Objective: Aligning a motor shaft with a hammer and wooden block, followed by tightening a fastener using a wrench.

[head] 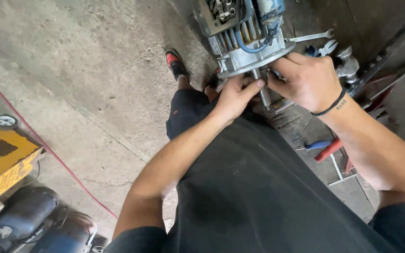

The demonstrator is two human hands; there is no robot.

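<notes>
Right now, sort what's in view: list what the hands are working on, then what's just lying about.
In hand:
electric motor
its steel shaft
left hand
right hand

Lying about:
spanner
blue-handled screwdriver
red-handled tool
yellow machine
red cable

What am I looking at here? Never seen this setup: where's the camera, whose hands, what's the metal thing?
There is one picture, taken by a camera worn on a person's head and looking down their dark shirt at their own bare hands. There is no robot. The metal thing is an electric motor with a finned grey body and a steel shaft that points towards the person. The left hand has its fingers against the shaft. The right hand grips the rim of the motor's flange. A spanner lies beyond the motor, and a blue-handled screwdriver lies lower down. At the lower left, on the concrete floor, stands a yellow machine.
</notes>
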